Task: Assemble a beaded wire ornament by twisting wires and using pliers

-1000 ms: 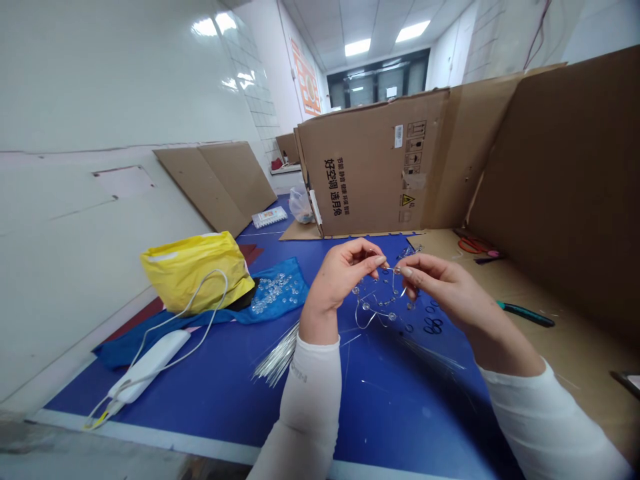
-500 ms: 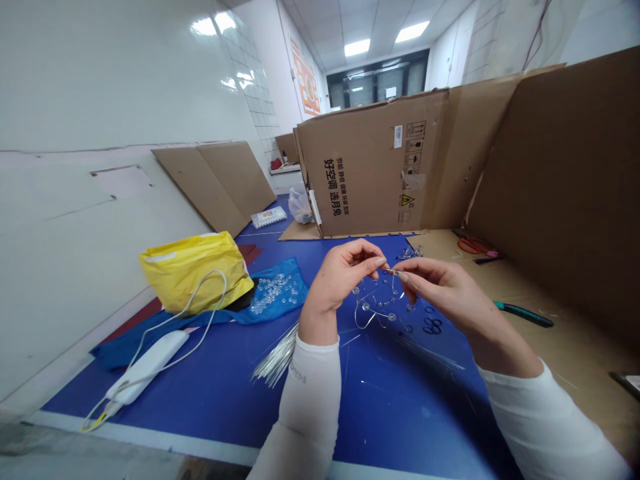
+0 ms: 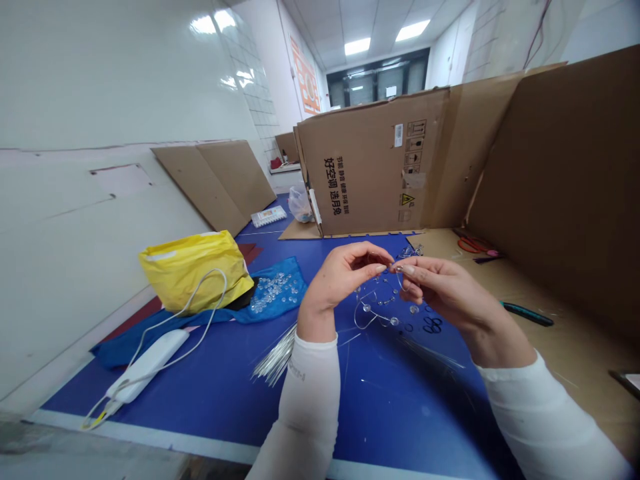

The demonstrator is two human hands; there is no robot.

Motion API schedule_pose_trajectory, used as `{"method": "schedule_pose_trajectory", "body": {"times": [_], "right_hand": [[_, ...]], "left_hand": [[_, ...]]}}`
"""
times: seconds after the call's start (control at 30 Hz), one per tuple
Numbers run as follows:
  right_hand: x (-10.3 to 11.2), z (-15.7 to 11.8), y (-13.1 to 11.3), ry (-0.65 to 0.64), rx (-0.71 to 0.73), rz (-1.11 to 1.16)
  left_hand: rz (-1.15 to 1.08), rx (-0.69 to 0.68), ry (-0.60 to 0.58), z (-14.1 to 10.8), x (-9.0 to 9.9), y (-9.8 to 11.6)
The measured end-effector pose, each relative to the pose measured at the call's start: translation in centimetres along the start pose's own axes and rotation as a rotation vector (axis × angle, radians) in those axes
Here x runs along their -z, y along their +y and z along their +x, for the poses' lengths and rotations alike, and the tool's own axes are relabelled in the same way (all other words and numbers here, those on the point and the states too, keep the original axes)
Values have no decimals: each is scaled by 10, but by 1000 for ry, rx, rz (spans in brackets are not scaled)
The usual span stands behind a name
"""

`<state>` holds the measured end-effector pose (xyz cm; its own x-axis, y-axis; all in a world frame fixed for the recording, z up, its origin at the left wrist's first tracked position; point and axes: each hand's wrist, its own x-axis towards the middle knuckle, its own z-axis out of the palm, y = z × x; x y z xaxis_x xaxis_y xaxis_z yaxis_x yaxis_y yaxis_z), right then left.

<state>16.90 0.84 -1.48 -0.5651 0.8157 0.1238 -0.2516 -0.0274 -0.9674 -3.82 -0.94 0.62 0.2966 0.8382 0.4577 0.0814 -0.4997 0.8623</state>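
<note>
My left hand [image 3: 345, 277] and my right hand [image 3: 443, 287] meet in the air above the blue tabletop [image 3: 400, 413]. Their fingertips pinch a thin wire end [image 3: 395, 268] between them. Below the hands hangs a loop of clear wire strung with glass beads [image 3: 380, 308], joined to that end as far as I can tell. Some of the wire is hidden behind my fingers. A small tangle of wire [image 3: 411, 251] lies just beyond my fingertips. A loose bundle of straight silver wires [image 3: 275, 357] lies left of my left forearm.
Clear beads [image 3: 275, 293] lie on a blue cloth beside a yellow bag [image 3: 195, 273]. A white corded device [image 3: 147, 373] sits at the near left. Cardboard panels [image 3: 370, 160] stand ahead and right, with red-handled scissors [image 3: 475, 245] and a teal-handled tool [image 3: 527, 313] on cardboard.
My right hand has moved slightly left and lower, closer to my left hand. The fingertips now meet more tightly, and the beaded wire has shifted a little.
</note>
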Motion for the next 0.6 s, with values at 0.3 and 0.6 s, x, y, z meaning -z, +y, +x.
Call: {"method": "schedule_pose_trajectory", "body": {"times": [0.3,0.6], "right_hand": [[-6,2,1,-30,-3,120],[-8,2,2,-35,-13,155]], "left_hand": [[163,-72,4,1,-2,2],[181,-48,40,1,-5,4]]}}
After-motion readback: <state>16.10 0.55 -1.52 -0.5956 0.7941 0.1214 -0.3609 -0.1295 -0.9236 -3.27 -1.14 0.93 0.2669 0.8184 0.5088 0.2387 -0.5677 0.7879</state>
